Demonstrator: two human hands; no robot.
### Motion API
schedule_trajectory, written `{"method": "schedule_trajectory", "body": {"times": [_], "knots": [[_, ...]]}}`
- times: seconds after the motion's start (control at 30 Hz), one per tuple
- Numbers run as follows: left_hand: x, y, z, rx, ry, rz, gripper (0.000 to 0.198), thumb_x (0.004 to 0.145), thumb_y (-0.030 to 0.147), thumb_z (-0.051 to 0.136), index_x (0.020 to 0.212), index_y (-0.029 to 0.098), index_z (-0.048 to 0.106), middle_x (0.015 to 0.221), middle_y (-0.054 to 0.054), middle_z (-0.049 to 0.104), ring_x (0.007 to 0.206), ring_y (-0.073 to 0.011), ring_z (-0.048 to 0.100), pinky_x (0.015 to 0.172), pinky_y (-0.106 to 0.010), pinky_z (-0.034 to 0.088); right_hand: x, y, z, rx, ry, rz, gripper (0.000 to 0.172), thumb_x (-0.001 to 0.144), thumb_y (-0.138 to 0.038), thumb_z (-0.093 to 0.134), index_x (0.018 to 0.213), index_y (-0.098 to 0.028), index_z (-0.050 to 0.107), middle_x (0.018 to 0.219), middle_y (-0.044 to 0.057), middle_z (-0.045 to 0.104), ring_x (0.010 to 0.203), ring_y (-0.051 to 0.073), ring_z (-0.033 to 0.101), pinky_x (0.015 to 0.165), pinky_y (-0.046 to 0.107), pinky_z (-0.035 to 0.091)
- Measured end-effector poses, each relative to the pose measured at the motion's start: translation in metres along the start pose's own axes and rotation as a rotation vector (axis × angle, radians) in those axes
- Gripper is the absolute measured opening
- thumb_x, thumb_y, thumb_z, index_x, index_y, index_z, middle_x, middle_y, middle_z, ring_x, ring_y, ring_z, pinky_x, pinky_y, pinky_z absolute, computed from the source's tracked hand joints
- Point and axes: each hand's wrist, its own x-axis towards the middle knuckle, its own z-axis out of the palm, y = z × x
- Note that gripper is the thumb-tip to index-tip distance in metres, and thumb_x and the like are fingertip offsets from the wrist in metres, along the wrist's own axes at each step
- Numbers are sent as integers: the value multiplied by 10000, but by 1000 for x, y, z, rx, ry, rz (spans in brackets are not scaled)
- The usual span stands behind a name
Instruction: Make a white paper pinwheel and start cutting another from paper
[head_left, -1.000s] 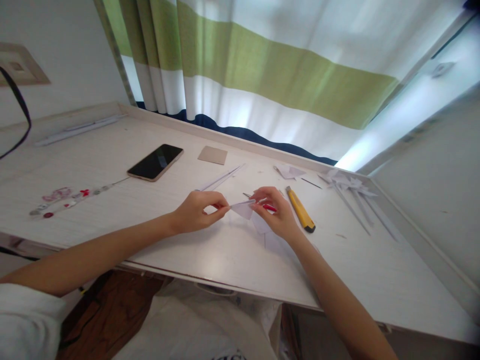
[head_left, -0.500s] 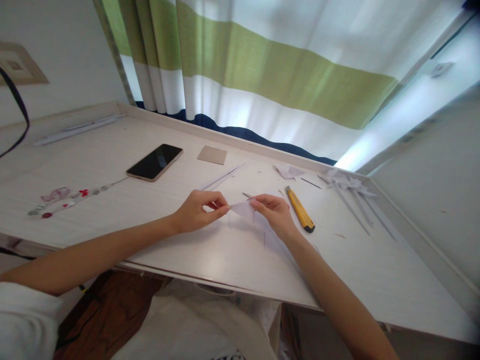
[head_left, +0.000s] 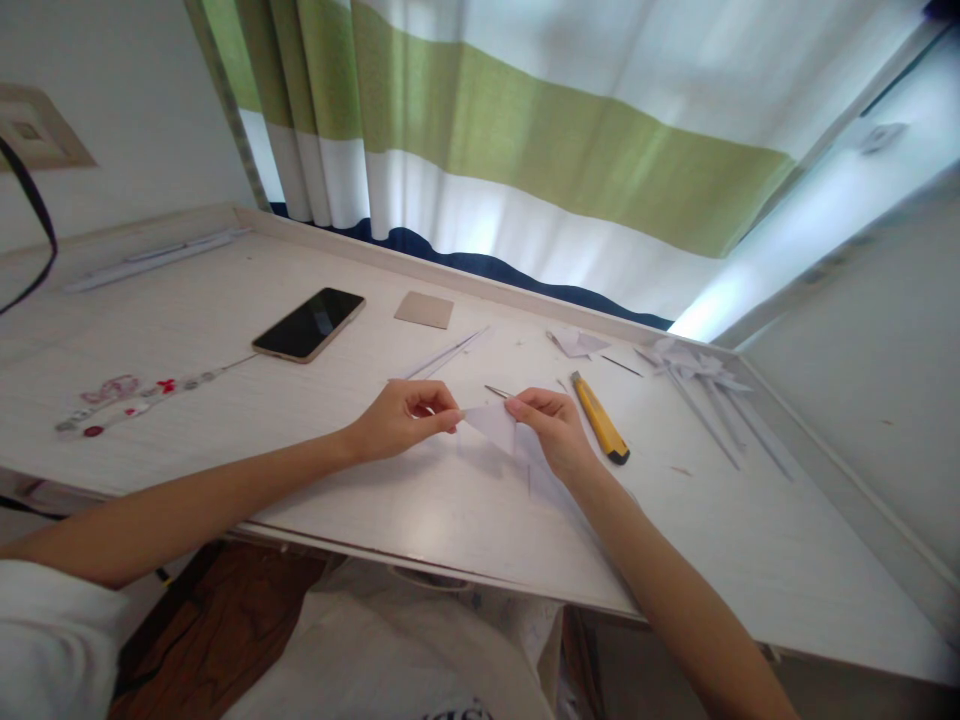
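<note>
Between my two hands is a small white piece of folded paper (head_left: 493, 426), roughly triangular. My left hand (head_left: 409, 418) pinches its narrow left tip between thumb and forefinger. My right hand (head_left: 553, 425) is closed on the paper's upper right corner. A thin pointed metal tool (head_left: 496, 391) sticks out leftward from the right fingers; its other end is hidden by the hand, so its kind cannot be made out. Both hands are just above the white desk (head_left: 420, 505). Right of my right hand lies a yellow utility knife (head_left: 600, 418).
Long folded paper strips (head_left: 446, 355) lie behind my left hand. Farther back are a phone (head_left: 310, 325) with a beaded strap (head_left: 150, 395), a square beige card (head_left: 424, 310), and a folded paper piece (head_left: 579, 343). Folded paper with long strips (head_left: 697, 375) lies at the right.
The folded paper has turned a little, showing more of its face. My right fingers have shifted slightly on its corner. Both hands stay in nearly the same place.
</note>
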Motion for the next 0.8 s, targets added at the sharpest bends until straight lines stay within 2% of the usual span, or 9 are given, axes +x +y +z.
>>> {"method": "schedule_trajectory", "body": {"times": [0.17, 0.5, 0.63, 0.8], "knots": [[0, 0, 2, -36, -32, -26, 151, 725, 257, 597, 670, 116, 589, 612, -17, 629, 573, -102, 604, 538, -181, 502, 0, -1, 1, 26, -3, 15, 117, 610, -269, 669, 544, -188, 617, 500, -47, 542, 493, 74, 459, 500, 214, 369], [1, -7, 2, -155, -10, -115, 153, 715, 258, 605, 670, 118, 561, 597, -10, 636, 562, -102, 608, 551, -196, 504, 2, 5, -2, -24, -62, 110, 188, 617, -357, 663, 673, -179, 646, 615, -15, 599, 555, 89, 522, 543, 229, 444], [2, -7, 3, -213, -16, -179, 145, 703, 243, 615, 663, 114, 562, 584, 0, 628, 547, -84, 595, 553, -181, 497, 3, 6, -1, -61, -56, 81, 201, 639, -363, 645, 667, -165, 620, 610, -15, 585, 540, 84, 500, 545, 232, 424], [3, -5, 4, -281, -29, -252, 145, 689, 233, 623, 640, 112, 562, 563, 12, 617, 537, -74, 580, 563, -180, 496, 2, 5, 2, -152, -20, 5, 192, 668, -348, 625, 643, -163, 580, 578, -29, 526, 531, 81, 434, 485, 211, 336]]}}
